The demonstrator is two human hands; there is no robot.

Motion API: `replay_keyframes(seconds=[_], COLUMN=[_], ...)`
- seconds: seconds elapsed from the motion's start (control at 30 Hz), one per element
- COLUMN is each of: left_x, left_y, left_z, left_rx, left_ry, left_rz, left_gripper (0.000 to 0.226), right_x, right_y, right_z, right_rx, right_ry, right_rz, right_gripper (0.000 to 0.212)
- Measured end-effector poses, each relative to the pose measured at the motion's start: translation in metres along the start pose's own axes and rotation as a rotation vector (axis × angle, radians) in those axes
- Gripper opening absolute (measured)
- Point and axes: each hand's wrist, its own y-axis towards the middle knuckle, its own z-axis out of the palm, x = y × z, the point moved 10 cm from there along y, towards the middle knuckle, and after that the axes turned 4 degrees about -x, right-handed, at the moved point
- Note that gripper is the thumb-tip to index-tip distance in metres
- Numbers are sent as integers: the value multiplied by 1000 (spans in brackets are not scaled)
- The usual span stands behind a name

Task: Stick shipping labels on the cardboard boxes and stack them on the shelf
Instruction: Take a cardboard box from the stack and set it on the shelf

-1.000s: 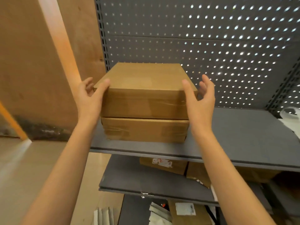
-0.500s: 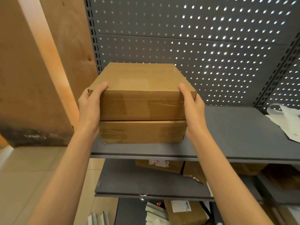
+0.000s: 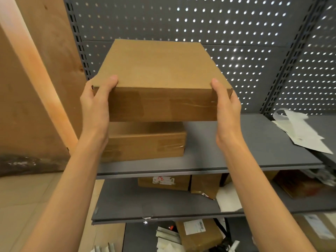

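Grey metal shelving fills the view: a grey metal top shelf (image 3: 254, 142) backed by a perforated grey panel (image 3: 218, 24), with two more grey shelves (image 3: 163, 202) below it. To the left stands a brown plywood wall (image 3: 36, 88) crossed by a pale wooden batten, above a beige tiled floor (image 3: 27, 197).

Two plain brown cardboard boxes show at the top level. One flat brown cardboard box (image 3: 160, 77) is held in the air above the left part of the top shelf; the left hand (image 3: 96, 104) grips its near left corner and the right hand (image 3: 227, 108) its near right corner, each thumb curled onto the lid, the other fingers hidden behind the sides. The second brown taped cardboard box (image 3: 145, 142) rests on the top shelf near its left front edge, below the held one and apart from it.

Crumpled white plastic packaging (image 3: 300, 131) lies at the right end of the top shelf. At least two brown boxes (image 3: 163, 182) sit on the middle shelf, one with a torn white label. One labelled brown box (image 3: 196, 233) lies among white scraps on the lowest level.
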Motion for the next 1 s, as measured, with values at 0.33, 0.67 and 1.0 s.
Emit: replay_keyframes(seconds=[0.33, 0.67, 1.0], left_x=[5, 34, 84], left_y=[-57, -123, -155], left_z=[110, 216, 243], left_rx=[56, 73, 32], left_ry=[3, -29, 147], left_rz=[4, -40, -70], left_gripper=[8, 40, 51], right_x=[26, 27, -25], right_y=[37, 94, 120], right_z=[-115, -232, -277], right_rx=[-60, -33, 16], right_ry=[5, -19, -63], right_rz=[-52, -23, 94], right_gripper=[23, 33, 31])
